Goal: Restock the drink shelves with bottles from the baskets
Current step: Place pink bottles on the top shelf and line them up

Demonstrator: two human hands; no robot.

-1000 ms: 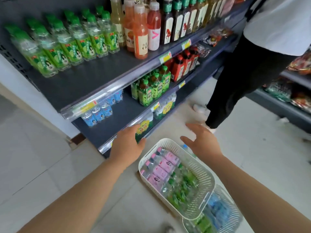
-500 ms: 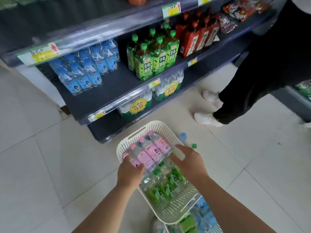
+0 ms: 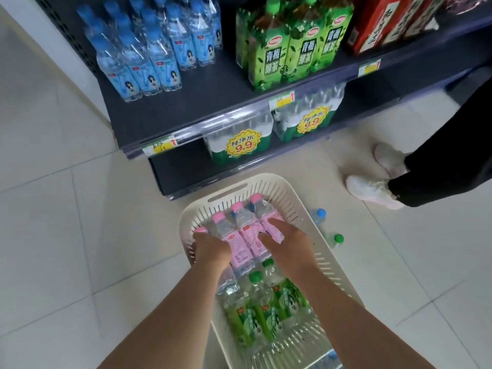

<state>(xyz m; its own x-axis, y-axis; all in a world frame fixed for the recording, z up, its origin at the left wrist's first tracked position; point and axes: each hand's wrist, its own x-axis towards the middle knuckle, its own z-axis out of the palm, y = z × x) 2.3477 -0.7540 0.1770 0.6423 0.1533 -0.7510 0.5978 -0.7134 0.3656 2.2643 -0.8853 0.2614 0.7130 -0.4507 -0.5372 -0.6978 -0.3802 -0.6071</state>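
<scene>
A white slatted basket (image 3: 288, 194) stands on the floor below the shelves. Several pink-labelled bottles (image 3: 246, 235) lie in its far half and green-labelled bottles (image 3: 266, 312) in its near half. My left hand (image 3: 211, 250) is down on the leftmost pink bottle, fingers curled over it. My right hand (image 3: 288, 242) lies over the rightmost pink bottle, fingers spread on its label. Whether either hand has a firm hold is not clear. On the dark shelf (image 3: 202, 102) above stand blue-labelled water bottles (image 3: 149, 51) and green tea bottles (image 3: 290, 41).
Another person's white shoes (image 3: 372, 189) and black trouser legs stand at the right. Two loose bottles, blue cap (image 3: 319, 215) and green cap (image 3: 336, 239), lie on the floor beside the basket. Wrapped water packs (image 3: 239, 145) fill the bottom shelf. Red cartons (image 3: 383, 20) stand top right.
My head has tipped down and closer to the basket. Both hands dropped from above the basket's rim onto the pink bottles, the right one shifting left from the green bottles.
</scene>
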